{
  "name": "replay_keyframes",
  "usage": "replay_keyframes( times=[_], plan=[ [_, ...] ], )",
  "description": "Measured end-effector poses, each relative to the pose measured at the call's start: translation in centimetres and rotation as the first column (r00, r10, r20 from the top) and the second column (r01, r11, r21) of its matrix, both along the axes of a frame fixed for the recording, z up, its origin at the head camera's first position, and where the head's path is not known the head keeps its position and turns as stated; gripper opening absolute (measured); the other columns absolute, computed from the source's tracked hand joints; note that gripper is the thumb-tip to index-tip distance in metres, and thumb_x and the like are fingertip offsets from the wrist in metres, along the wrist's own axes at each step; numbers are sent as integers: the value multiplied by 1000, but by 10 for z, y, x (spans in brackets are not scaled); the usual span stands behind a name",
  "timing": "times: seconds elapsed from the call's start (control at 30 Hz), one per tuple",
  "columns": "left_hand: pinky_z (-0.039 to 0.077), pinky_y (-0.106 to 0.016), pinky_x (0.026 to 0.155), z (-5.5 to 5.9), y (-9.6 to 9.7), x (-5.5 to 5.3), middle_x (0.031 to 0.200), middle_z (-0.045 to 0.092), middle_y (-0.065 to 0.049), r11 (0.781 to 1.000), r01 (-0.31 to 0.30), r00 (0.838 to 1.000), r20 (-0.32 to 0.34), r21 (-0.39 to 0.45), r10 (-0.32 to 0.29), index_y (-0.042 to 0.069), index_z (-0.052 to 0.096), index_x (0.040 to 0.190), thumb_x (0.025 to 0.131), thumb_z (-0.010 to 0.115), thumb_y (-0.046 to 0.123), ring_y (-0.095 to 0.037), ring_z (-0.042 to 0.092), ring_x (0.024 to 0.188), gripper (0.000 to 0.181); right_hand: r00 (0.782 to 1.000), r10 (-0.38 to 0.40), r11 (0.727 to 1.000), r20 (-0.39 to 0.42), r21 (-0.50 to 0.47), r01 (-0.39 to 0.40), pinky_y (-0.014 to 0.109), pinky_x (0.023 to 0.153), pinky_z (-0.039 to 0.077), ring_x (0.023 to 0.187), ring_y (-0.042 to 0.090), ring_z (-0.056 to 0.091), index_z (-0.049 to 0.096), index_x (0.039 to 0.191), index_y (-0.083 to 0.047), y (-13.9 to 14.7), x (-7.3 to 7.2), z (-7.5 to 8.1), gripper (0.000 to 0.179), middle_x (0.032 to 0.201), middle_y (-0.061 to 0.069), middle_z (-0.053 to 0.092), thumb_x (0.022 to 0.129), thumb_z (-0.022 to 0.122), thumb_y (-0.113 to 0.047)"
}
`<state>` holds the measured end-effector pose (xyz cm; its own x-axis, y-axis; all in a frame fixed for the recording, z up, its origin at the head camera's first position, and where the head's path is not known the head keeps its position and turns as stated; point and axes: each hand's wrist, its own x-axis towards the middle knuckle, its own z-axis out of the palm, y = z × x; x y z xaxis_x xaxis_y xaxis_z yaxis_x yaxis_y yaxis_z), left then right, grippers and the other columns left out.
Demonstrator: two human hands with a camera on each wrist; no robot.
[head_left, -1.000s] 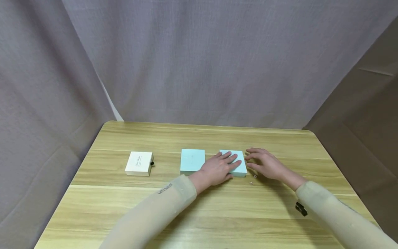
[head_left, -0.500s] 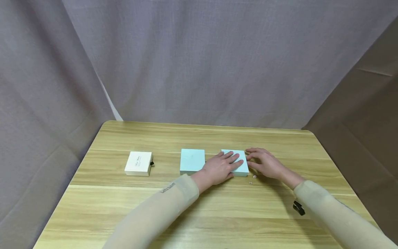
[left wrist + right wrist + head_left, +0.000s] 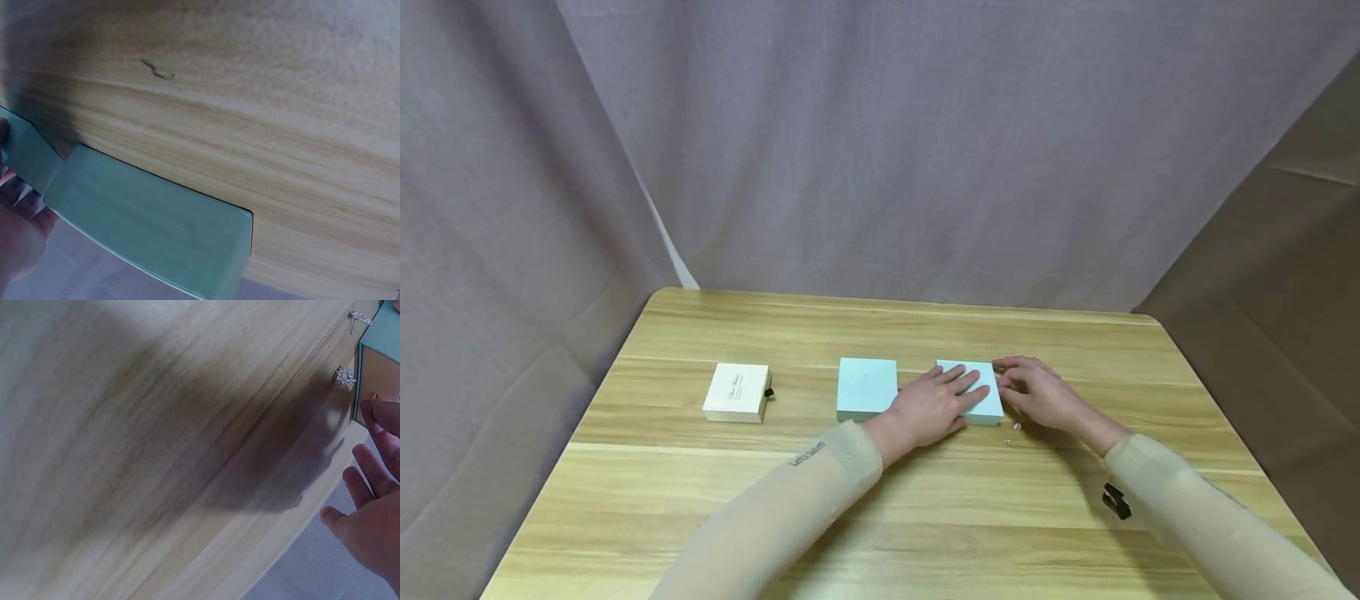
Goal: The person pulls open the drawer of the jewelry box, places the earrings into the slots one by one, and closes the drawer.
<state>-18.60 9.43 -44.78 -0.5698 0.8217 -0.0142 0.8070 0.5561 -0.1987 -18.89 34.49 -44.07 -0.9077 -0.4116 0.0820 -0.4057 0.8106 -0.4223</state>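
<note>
My left hand (image 3: pixel 928 408) rests flat, fingers spread, on the right-hand light blue box (image 3: pixel 988 406). At that box's right side, my right hand (image 3: pixel 1041 393) has thumb and forefinger together. The right wrist view shows them pinching a small pull tab (image 3: pixel 375 397) on the box's tan end face (image 3: pixel 381 378); the fingers partly hide it. Two sparkling earrings (image 3: pixel 345 376) lie on the table beside the box, near its front right corner. Another light blue box (image 3: pixel 867 387), closed, sits left of my left hand and looms large in the left wrist view.
A white box (image 3: pixel 737 392) with dark lettering and a black tab on its right side stands at the left of the wooden table (image 3: pixel 880 533). Grey curtains (image 3: pixel 880 150) rise behind the table and along its sides.
The right-hand blue box has shifted slightly to the right under my left hand. My right hand's thumb and forefinger have drawn together at its side.
</note>
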Motion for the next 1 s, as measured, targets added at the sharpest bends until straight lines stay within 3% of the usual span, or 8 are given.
replay_keyframes(
  times=[1.0],
  plan=[
    [35,-40,128,-2,-1,-2,175,32,0,999,27,1000,-12,38,-27,27,32,170,114,47,47,-21,32,160,62,998,-26,999,-56,37,28,70,115,39,133,54,54,72,82,-13,24,6,2,22,141,30,63,97,69,3]
  ],
)
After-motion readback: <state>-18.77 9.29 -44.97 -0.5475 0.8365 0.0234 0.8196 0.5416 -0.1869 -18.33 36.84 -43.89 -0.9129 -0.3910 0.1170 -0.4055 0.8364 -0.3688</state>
